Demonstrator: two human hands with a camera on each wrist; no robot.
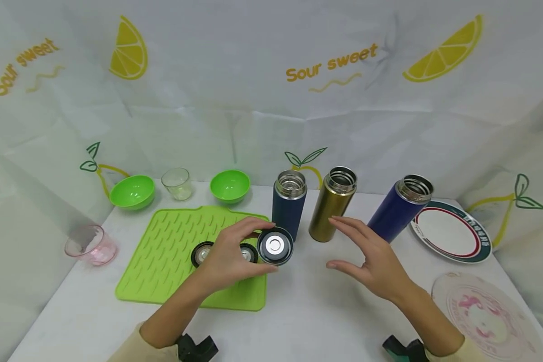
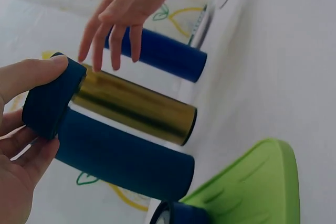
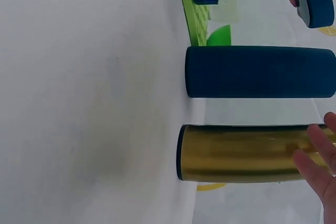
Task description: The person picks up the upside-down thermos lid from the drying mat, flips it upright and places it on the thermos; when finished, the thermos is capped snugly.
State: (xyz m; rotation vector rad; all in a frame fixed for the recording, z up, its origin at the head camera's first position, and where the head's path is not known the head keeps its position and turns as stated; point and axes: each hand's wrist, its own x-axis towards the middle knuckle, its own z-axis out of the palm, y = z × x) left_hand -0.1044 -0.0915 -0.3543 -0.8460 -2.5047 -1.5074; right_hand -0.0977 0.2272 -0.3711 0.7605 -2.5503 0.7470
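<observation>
My left hand (image 1: 233,251) pinches a dark blue flask lid (image 1: 275,245) by its rim, its underside turned up toward the head camera. My right hand (image 1: 376,260) has its fingers extended and thumb apart, with nothing held. Its fingertips overlap the gold flask (image 1: 329,211); whether they touch it I cannot tell. A dark blue flask (image 1: 287,205) stands uncapped behind the held lid. To the right is a brighter blue flask (image 1: 394,213), also without a lid. Two more lids, one on the left (image 1: 201,253) and one partly behind my left hand (image 1: 250,253), lie on the green mat (image 1: 163,261).
Two green bowls, one left (image 1: 132,193) and one nearer the middle (image 1: 230,186), stand at the back with a clear glass (image 1: 177,184) between them. A pink glass (image 1: 92,246) is far left. On the right lie a rimmed plate (image 1: 450,232) and a pink-patterned round plate (image 1: 486,317).
</observation>
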